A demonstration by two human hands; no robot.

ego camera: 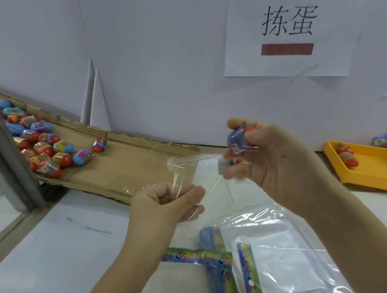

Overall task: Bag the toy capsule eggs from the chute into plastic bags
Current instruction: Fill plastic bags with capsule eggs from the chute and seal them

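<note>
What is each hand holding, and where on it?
Left hand pinches the clear bag by one edge; right hand grips a capsule egg around its sides.

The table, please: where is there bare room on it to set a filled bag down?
The white table is bare at lower left, between the grey frame, the cardboard chute and the left hand. The yellow tray has bare floor beside its eggs. Crowded: the stacked bags at lower right and the egg pile up the chute.
</note>
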